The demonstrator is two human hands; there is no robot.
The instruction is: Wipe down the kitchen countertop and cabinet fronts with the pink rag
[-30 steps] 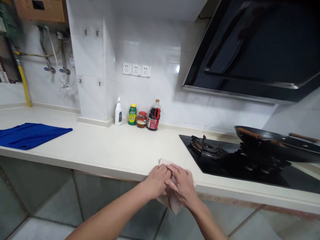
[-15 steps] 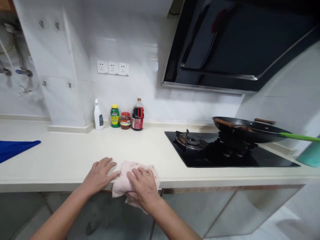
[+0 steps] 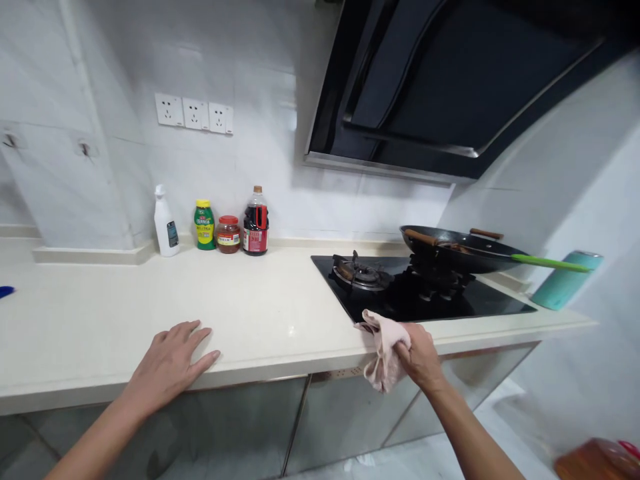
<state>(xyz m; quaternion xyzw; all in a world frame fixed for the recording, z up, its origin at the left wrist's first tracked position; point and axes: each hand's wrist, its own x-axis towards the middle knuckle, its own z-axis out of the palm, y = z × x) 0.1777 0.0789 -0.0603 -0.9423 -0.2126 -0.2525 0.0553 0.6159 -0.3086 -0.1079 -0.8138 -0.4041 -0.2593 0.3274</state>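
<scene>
At lower right, the right hand (image 3: 419, 353) clutches a cloth (image 3: 383, 348), seemingly for wiping, the next stroke likely needing it flatter; lower left, the left hand (image 3: 173, 359) splays empty

back wall (image 3: 270, 153): white, glossy, upper centre | sockets (image 3: 195, 114): row of three, upper left | pillar (image 3: 55, 193): pale, with hooks (image 3: 85, 148), left edge | hood (image 3: 425, 87): black, upper right | desk (image 3: 90, 307): cream, spanning mid-frame | cabinet doors (image 3: 345, 410): grey-green, bottom centre | floor (image 3: 530, 433): pale, lower right | light: soft reflections on back wall, top centre
</scene>
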